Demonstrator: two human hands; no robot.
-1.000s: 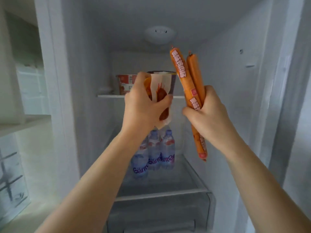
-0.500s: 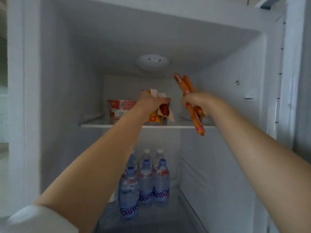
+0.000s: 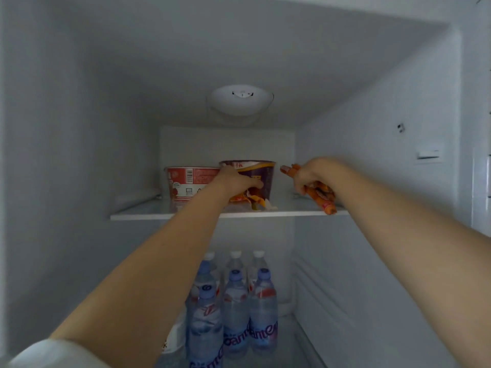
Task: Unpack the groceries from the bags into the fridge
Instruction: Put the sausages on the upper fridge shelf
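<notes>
Left hand (image 3: 236, 180) reaches onto the upper shelf (image 3: 186, 214), fingers curled down on a crumpled orange-and-white snack packet (image 3: 252, 200); the packet rests on the shelf near its front edge. Right hand (image 3: 314, 176) grips a bundle of orange sausage sticks (image 3: 320, 196), fingers wrapped round the middle. One end of the bundle pokes out past the hand toward the back of the fridge; the other end lies at the shelf's front edge, apparently touching it, though blur makes contact uncertain.

Directly behind the packet on the shelf: a purple noodle bowl (image 3: 261, 176). Beside that bowl, further from the sausages: a red noodle bowl (image 3: 188, 183).

Below the shelf: a cluster of water bottles (image 3: 235, 309) with blue caps, upright. Above the shelf: round ceiling lamp (image 3: 241, 99).
</notes>
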